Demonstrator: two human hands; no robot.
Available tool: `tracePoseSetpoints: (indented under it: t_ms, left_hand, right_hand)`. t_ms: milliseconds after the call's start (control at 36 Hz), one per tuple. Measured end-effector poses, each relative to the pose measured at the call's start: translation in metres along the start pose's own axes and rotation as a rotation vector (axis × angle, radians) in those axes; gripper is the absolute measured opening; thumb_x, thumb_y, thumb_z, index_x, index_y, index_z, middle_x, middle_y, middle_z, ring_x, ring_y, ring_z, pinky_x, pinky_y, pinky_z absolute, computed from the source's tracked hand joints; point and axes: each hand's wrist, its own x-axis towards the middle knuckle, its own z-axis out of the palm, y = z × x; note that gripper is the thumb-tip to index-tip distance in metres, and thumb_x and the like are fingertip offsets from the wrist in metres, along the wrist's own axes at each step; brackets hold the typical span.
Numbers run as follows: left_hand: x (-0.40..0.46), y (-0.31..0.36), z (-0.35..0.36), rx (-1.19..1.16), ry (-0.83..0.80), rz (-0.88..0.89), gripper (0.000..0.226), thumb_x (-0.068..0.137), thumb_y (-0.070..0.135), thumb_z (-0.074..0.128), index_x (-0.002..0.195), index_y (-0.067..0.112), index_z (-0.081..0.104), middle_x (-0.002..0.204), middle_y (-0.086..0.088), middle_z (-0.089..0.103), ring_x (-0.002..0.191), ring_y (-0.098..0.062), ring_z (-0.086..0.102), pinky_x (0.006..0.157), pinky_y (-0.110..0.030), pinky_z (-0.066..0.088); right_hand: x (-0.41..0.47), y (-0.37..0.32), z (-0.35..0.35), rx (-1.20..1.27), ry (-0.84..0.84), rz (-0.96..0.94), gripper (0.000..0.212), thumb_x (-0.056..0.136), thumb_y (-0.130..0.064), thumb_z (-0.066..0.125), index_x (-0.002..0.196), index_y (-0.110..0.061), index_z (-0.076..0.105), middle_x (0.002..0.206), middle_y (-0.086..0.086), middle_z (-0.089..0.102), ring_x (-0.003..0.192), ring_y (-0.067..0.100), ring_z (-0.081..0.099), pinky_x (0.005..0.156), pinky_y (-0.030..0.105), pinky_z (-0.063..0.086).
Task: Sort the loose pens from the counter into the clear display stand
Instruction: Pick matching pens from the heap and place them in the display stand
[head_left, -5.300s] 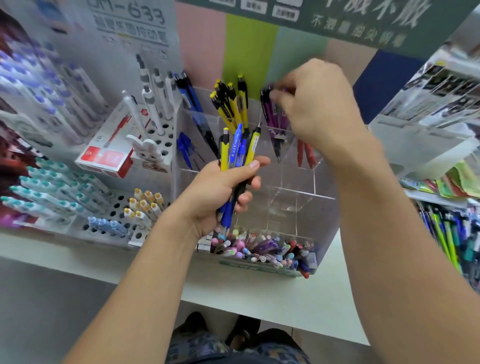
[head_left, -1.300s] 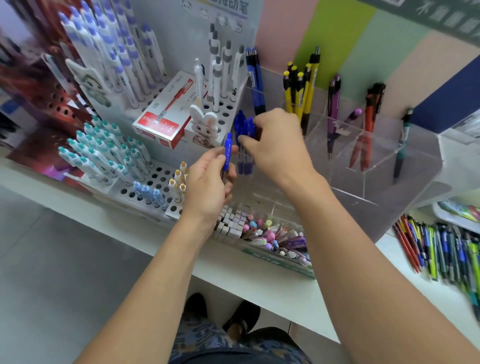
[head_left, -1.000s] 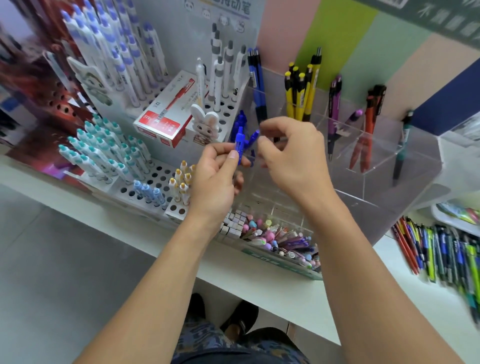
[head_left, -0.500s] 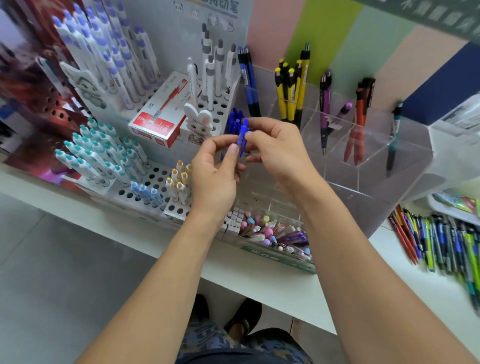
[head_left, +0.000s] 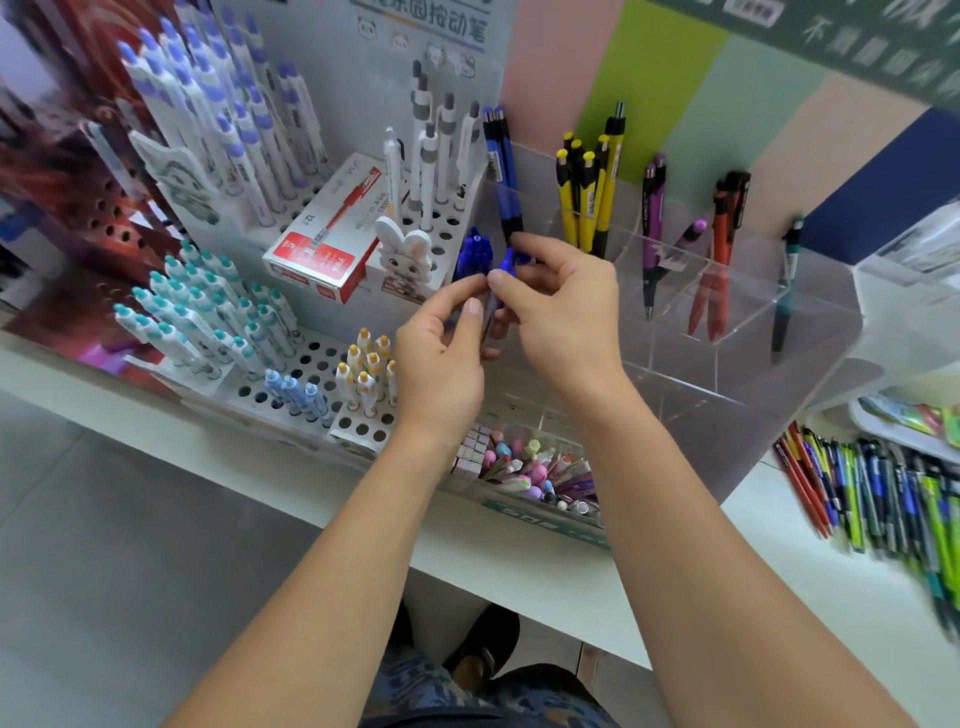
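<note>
While both hands (head_left: 498, 332) pinch a blue pen (head_left: 503, 270), loose pens (head_left: 878, 504) lie rightward.

A stationery shop — racks of pens (head_left: 208, 312), a boxed pen pack (head_left: 332, 228) and printed signage (head_left: 426, 26).

Both the left hand (head_left: 441, 358) and right hand (head_left: 558, 312) pinch a blue pen (head_left: 501, 280) before the clear display stand (head_left: 727, 322).

L grip (head_left: 441, 353) bundle now down to one blue pen (head_left: 500, 283).
</note>
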Motion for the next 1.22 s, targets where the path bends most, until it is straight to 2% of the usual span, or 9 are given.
tracePoseSetpoints:
  t_ms: [56,250,444,611,722,833,972,1083,1222]
  left_hand:
    - [0.002,0.003,-0.005,0.011,-0.003,-0.007,0.026,0.105,0.013,0.050,0.125,0.017,0.067,0.116,0.000,0.073,0.105,-0.013,0.070,0.088,-0.031,0.058]
    - [0.008,0.011,-0.015,0.054,-0.038,0.008,0.023,0.094,0.005,0.067,0.114,0.017,0.067,0.107,-0.003,0.075,0.101,-0.012,0.071,0.090,-0.026,0.057]
    - [0.009,0.014,-0.013,0.477,0.007,0.222,0.028,0.086,0.010,0.079,0.112,0.018,0.074,0.095,0.008,0.073,0.084,-0.004,0.068,0.076,-0.011,0.053]
    - [0.012,0.016,-0.011,0.449,0.012,0.223,0.034,0.085,0.008,0.079,0.116,0.019,0.071,0.094,0.012,0.072,0.082,0.001,0.069,0.074,-0.012,0.055]
    - [0.010,0.012,-0.012,0.404,0.038,0.212,0.038,0.082,0.008,0.082,0.116,0.018,0.070,0.096,0.009,0.073,0.082,-0.002,0.071,0.074,-0.015,0.056]
    - [0.009,0.006,-0.016,0.366,0.104,0.196,0.031,0.082,0.009,0.082,0.111,0.015,0.070,0.091,0.006,0.073,0.081,-0.004,0.072,0.076,-0.020,0.059]
    - [0.006,0.007,-0.020,0.376,0.121,0.194,0.029,0.088,0.012,0.078,0.116,0.013,0.071,0.094,0.005,0.074,0.084,-0.003,0.072,0.077,-0.017,0.058]
    - [0.006,0.009,-0.017,0.466,0.083,0.205,0.037,0.090,0.012,0.074,0.126,0.014,0.069,0.094,0.008,0.073,0.080,-0.001,0.070,0.076,-0.013,0.056]
    - [0.004,0.008,-0.010,0.516,0.062,0.224,0.035,0.093,0.011,0.070,0.127,0.013,0.068,0.093,0.005,0.072,0.076,0.001,0.066,0.072,-0.008,0.051]
  right_hand:
    - [-0.004,-0.004,-0.006,0.060,0.080,-0.043,0.043,0.089,-0.012,0.076,0.131,-0.011,0.066,0.096,0.001,0.076,0.088,0.013,0.074,0.081,0.040,0.063]
    - [-0.008,-0.014,-0.017,0.147,0.370,-0.333,0.025,0.090,-0.005,0.074,0.115,-0.002,0.072,0.095,0.006,0.075,0.084,0.021,0.072,0.077,0.045,0.061]
    - [-0.007,-0.017,-0.006,0.085,0.351,-0.383,0.024,0.089,-0.005,0.075,0.112,-0.002,0.072,0.095,0.004,0.074,0.086,0.013,0.071,0.080,0.029,0.059]
    - [0.002,-0.017,-0.009,-0.056,0.252,-0.428,0.019,0.089,-0.003,0.073,0.107,-0.007,0.072,0.091,-0.003,0.071,0.084,0.008,0.069,0.079,0.026,0.058]
    - [0.004,0.007,-0.003,-0.221,0.131,-0.310,0.030,0.090,-0.005,0.073,0.119,-0.013,0.072,0.099,-0.006,0.072,0.087,0.002,0.066,0.083,0.024,0.057]
    - [-0.005,0.024,0.001,-0.354,0.153,-0.377,0.039,0.093,-0.008,0.069,0.132,-0.014,0.067,0.111,0.005,0.062,0.095,0.007,0.057,0.089,0.029,0.054]
    - [-0.015,0.029,0.007,-0.267,0.201,-0.301,0.049,0.094,-0.004,0.068,0.140,-0.016,0.059,0.117,-0.001,0.058,0.095,0.001,0.056,0.091,0.011,0.047]
    - [-0.011,0.023,0.007,-0.187,0.230,-0.258,0.040,0.092,0.000,0.069,0.130,-0.012,0.064,0.112,-0.004,0.068,0.090,0.000,0.064,0.085,0.009,0.050]
    - [-0.005,0.018,0.009,-0.306,0.251,-0.322,0.030,0.088,0.003,0.068,0.116,-0.006,0.074,0.106,0.005,0.069,0.091,0.008,0.063,0.087,0.017,0.054]
